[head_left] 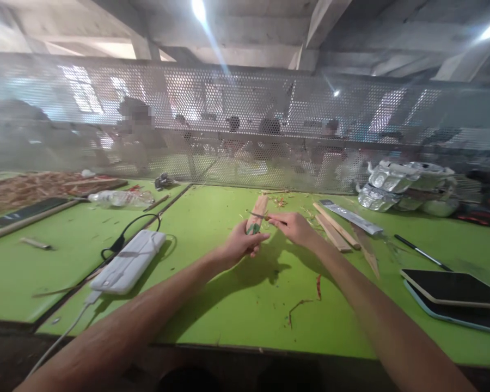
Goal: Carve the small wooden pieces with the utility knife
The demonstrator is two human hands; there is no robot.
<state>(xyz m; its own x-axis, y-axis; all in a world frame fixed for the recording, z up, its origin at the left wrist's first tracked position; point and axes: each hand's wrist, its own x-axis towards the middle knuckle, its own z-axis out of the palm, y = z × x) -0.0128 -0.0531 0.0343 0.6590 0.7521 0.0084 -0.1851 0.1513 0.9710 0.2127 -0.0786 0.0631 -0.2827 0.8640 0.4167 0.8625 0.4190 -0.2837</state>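
My left hand point(239, 246) is wrapped round the lower end of a flat wooden piece point(258, 213) with a green mark on it, held tilted above the green table point(212, 305). My right hand point(294, 226) is closed in a pinch on a thin tool point(258, 216) whose tip lies across the wooden piece. Both arms reach in from the near edge. Small shavings lie on the table under and beyond the hands.
A white power bank point(128, 261) with a black cable lies at the left. Wooden strips point(335, 228) and a silver packet point(351, 216) lie right of my hands, a pen point(422, 252) and two tablets point(453, 291) farther right. A perforated metal screen point(245, 125) stands behind, people beyond it.
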